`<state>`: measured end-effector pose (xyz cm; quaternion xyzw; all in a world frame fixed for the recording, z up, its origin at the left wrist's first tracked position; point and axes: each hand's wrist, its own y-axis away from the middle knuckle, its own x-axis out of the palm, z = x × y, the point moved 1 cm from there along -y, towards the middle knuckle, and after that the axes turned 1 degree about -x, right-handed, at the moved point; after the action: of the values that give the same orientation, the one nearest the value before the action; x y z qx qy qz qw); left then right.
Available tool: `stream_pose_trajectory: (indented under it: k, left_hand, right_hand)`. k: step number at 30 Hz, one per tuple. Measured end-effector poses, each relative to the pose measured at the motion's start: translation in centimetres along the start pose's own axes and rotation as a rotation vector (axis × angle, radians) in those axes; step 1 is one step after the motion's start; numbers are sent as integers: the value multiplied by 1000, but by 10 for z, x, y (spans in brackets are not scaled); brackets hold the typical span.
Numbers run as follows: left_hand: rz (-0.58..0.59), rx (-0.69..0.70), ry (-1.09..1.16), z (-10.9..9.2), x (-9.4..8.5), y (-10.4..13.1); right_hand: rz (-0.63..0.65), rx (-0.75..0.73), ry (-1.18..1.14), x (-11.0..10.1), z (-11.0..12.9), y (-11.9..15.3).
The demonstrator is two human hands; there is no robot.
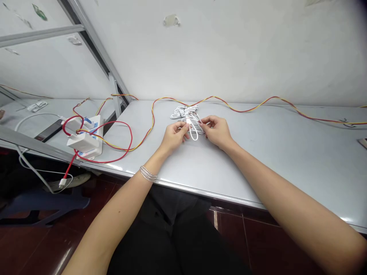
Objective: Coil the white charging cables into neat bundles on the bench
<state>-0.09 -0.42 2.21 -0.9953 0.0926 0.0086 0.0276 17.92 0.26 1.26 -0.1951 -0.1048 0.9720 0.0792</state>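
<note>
Bundled white cables (pixel 183 111) lie on the grey table, close to the wall. Just in front of them, my left hand (pixel 175 135) pinches a white cable (pixel 194 134) near its white connector, and a loop of that cable hangs between my hands. On the other side, my right hand (pixel 213 129) has its thumb and fingertips together on a thin end at the right of the cable. More white cable coils show behind and between my fingers, partly hidden by them. A silver bracelet (pixel 148 173) is round my left wrist.
A power strip (pixel 99 131) with white adapters (pixel 83 140) and red cables stands at the left beside a metal frame post. A red and yellow wire (pixel 243 111) runs along the table's back edge. At the far left are a blue stool (pixel 57 204) and a person's shoe (pixel 74 181).
</note>
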Motion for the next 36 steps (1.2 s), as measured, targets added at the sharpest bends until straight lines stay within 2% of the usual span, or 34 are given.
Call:
stream_pose_trajectory:
  k: [36]
  left_hand:
    - [16, -38, 1, -2, 0, 0]
  right_hand:
    - [40, 15, -27, 1, -1, -1]
